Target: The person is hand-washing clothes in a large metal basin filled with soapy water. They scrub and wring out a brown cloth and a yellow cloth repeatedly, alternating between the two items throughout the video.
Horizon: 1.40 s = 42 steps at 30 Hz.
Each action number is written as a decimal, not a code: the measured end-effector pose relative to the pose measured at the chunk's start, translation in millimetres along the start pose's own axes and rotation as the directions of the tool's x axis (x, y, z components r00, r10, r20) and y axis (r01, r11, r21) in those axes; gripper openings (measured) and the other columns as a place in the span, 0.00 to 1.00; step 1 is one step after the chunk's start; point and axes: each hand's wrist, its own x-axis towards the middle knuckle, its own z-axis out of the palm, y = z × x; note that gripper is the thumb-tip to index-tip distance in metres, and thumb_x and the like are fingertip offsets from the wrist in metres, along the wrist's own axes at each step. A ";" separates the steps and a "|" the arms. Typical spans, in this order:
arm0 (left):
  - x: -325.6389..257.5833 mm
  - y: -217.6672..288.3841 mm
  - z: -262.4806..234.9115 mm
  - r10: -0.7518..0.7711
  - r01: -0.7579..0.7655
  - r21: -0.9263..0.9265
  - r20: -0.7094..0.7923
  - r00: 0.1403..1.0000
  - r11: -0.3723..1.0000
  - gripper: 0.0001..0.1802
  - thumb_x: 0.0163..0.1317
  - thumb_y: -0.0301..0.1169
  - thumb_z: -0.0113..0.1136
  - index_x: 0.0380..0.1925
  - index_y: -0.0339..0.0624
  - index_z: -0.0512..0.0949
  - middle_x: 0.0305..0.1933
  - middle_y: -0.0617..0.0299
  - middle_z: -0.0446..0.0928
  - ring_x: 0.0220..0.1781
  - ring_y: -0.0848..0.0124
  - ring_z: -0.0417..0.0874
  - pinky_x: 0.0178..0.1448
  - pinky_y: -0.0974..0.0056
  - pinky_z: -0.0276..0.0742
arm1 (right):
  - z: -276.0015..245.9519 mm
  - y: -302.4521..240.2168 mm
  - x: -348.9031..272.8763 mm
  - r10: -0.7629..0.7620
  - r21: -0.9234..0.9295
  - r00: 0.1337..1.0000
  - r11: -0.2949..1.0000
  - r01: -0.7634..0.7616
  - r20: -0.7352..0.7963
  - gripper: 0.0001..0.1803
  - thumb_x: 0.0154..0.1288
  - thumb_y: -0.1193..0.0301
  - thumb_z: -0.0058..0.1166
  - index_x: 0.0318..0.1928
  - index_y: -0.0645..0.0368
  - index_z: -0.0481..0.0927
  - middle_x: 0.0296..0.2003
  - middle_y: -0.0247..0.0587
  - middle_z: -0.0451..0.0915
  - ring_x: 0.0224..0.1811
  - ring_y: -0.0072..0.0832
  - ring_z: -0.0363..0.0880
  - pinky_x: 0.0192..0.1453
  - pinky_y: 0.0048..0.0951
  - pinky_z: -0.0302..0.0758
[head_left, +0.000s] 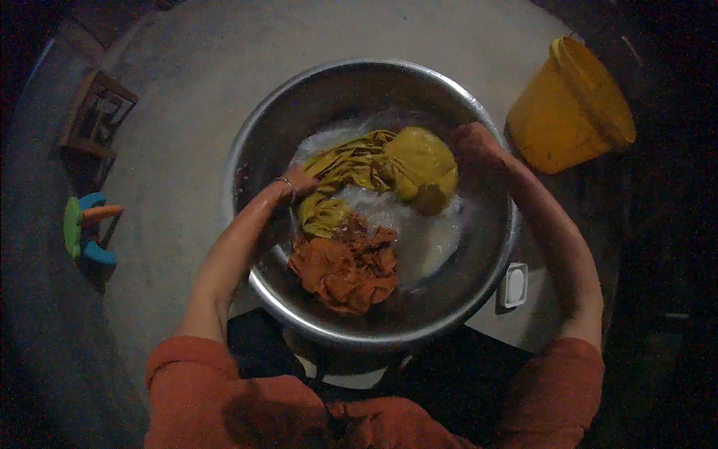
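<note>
At the bottom of the frame we see our own orange sleeves point(247, 404) and a dark lap; just above, in the centre, sits a wide metal basin point(490, 280) holding soapy water. In its lower middle lies a crumpled orange cloth point(345, 268); above it, touching, a yellow-green cloth point(378, 168) stretches across the basin's upper half, bunched into a rounded lump at its right end. Our left hand point(299, 182), a thin bangle at the wrist, presses on the left end of the yellow-green cloth, fingers closed down onto it; our right hand point(473, 144) sits beside the lump at the basin's upper right, and we cannot tell how its fingers are set. Just right of the basin's lower rim lies a small pale rectangular block point(514, 285); at the upper right stands a yellow bucket point(570, 108); at the left edge, a small green, blue and orange object point(84, 230), and above it a wooden frame point(97, 112). The floor point(187, 90) is bare grey concrete; the surroundings are dark.
</note>
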 end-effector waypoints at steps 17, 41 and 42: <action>30.5 9.5 37.8 0.881 -0.889 0.184 0.151 0.447 0.419 0.30 0.45 0.36 0.63 0.51 0.46 0.66 0.39 0.57 0.76 0.39 0.65 0.77 0.43 0.64 0.71 | 108.9 -9.4 51.0 -0.117 0.335 0.760 0.847 0.413 -0.639 0.10 0.50 0.68 0.51 0.32 0.60 0.77 0.26 0.33 0.76 0.27 0.21 0.72 0.31 0.27 0.71; 2.7 11.4 61.1 0.258 -0.236 -0.820 -0.112 0.960 0.521 0.33 0.53 0.39 0.50 0.59 0.40 0.56 0.50 0.56 0.69 0.47 0.69 0.72 0.47 0.64 0.69 | 113.8 45.7 51.8 0.433 0.079 0.554 0.832 -0.549 -0.711 0.32 0.50 0.45 0.47 0.54 0.47 0.68 0.49 0.57 0.67 0.48 0.52 0.69 0.53 0.46 0.65; -14.8 32.2 71.8 0.305 -0.355 -0.830 -0.236 0.922 0.431 0.34 0.57 0.45 0.47 0.60 0.40 0.53 0.58 0.54 0.62 0.53 0.66 0.69 0.53 0.62 0.67 | 136.7 41.1 54.4 0.408 -0.082 0.616 0.787 -0.611 -0.674 0.36 0.49 0.43 0.48 0.58 0.41 0.61 0.52 0.59 0.63 0.51 0.56 0.65 0.54 0.48 0.63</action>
